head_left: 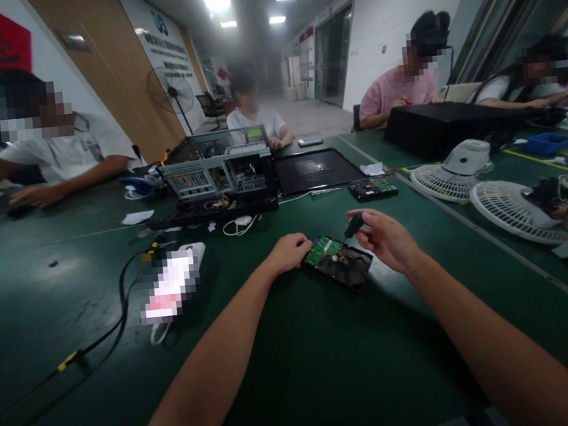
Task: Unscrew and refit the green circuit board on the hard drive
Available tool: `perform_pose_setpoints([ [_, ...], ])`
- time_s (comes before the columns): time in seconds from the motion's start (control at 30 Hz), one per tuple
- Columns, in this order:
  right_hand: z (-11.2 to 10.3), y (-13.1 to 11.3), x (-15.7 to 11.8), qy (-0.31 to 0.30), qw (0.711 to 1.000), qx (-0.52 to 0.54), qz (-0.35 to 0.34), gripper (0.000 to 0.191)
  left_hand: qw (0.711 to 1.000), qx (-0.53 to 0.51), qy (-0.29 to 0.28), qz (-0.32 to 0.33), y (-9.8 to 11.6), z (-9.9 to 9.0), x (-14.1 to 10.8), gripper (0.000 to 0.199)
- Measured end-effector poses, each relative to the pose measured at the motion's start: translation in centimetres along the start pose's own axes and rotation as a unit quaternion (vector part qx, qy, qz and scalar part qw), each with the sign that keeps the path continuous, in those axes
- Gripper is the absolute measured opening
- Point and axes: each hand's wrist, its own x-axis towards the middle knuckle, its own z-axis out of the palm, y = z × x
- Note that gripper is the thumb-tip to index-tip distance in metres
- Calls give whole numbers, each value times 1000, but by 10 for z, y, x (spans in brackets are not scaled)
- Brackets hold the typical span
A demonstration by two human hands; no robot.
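A hard drive (341,261) with a green circuit board lies on the green table (319,370), turned at an angle. My left hand (290,251) rests at its left edge, fingers curled against the corner and gripping it. In my right hand (384,237) is a small screwdriver with a dark green handle (353,225), pinched between thumb and fingers. Its shaft points down at the drive's upper edge; whether the tip touches a screw is too small to tell.
Behind the drive stands an open computer case (220,179), beside a black panel (315,170). A second hard drive (375,188) and white fan parts (515,214) are at right. Left are a phone (173,284) and cable (124,309). Several people sit around.
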Motion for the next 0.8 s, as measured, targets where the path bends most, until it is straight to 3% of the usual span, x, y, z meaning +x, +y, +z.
perform_pose_setpoints([
  [0.37,1,-3,1,-5,1000,0,7,23,1000,-10,3,4,-3,2,1,30],
  [0.53,1,-3,-1,-4,1000,-5,3,34,1000,0,7,11,-3,2,2,29],
  [0.8,1,-3,-1,-15,1000,-23,-8,28,1000,9,7,12,-1,1,0,30],
])
